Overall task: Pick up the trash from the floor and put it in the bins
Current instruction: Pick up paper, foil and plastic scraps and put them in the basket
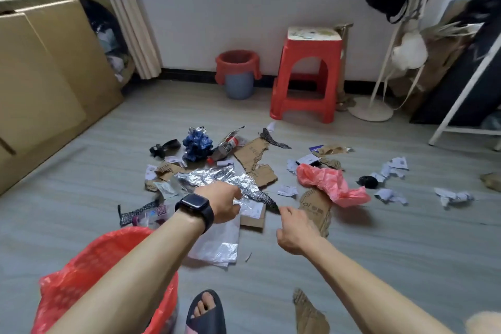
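Trash lies scattered on the grey floor: a silver foil wrapper (214, 177), cardboard scraps (252, 154), a crumpled blue wrapper (197, 142), a plastic bottle (226, 147), a pink plastic bag (329, 184) and torn paper bits (391, 169). My left hand (221, 202), with a black watch on the wrist, grips the near edge of the foil wrapper. My right hand (294, 230) hovers just right of it with fingers loosely curled, holding nothing. A bin lined with a red bag (89, 266) stands under my left forearm. A second grey bin with a red liner (238, 73) stands by the far wall.
A red plastic stool (307, 73) stands next to the far bin. Large cardboard boxes (40, 76) line the left side. A white stand base (371, 111) and a dark frame are at the right. My foot in a dark slipper (206, 312) is at the bottom.
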Motion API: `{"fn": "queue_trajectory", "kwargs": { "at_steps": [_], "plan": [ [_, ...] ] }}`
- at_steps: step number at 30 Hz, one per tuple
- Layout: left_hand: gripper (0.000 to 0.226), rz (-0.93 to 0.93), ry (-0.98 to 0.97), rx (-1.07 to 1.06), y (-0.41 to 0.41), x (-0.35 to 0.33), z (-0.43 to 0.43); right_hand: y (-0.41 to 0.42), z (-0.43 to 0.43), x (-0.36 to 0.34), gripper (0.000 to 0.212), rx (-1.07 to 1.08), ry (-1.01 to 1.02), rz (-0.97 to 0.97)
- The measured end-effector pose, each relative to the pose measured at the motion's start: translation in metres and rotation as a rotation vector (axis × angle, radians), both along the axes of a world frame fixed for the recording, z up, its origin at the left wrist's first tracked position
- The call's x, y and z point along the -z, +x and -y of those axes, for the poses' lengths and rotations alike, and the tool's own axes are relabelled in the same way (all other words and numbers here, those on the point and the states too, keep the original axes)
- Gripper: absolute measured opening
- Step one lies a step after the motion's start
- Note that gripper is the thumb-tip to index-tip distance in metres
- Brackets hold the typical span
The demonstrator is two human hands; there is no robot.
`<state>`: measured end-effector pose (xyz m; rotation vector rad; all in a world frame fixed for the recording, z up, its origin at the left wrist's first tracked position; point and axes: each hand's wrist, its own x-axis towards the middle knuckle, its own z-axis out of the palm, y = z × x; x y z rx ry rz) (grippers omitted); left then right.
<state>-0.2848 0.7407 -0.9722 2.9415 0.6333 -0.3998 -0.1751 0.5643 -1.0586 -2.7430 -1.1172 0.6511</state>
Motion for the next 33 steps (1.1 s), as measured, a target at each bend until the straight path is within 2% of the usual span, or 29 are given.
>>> {"fn": "queue_trajectory", "kwargs": {
  "at_steps": [4, 8, 12, 20, 27, 30, 33],
  "plan": [
    [0.038, -0.061, -0.066, 0.004, 0.035, 0.039, 0.016, 0.041, 0.026, 0.014, 0.052, 0.108, -0.028, -0.026],
    [0.038, -0.175, -0.123, 0.004, 0.056, 0.092, 0.025, 0.080, 0.039, 0.035, 0.063, 0.184, -0.041, -0.051],
    [0.048, -0.239, -0.144, -0.020, 0.074, 0.138, 0.020, 0.109, 0.033, 0.065, 0.061, 0.211, -0.080, -0.090],
    [0.068, -0.122, -0.190, -0.246, 0.153, 0.233, -0.052, 0.181, -0.045, 0.157, 0.063, 0.171, -0.021, -0.146],
    [0.069, -0.072, -0.126, -0.381, 0.217, 0.320, -0.124, 0.247, -0.107, 0.240, 0.057, 0.141, 0.070, -0.022],
    [0.075, -0.104, -0.187, -0.513, 0.227, 0.345, -0.144, 0.262, -0.113, 0.266, 0.056, 0.099, -0.020, 0.000],
    [0.063, -0.089, -0.116, -0.505, 0.223, 0.363, -0.140, 0.252, -0.105, 0.283, 0.046, 0.004, -0.086, 0.136]
  ]
}}
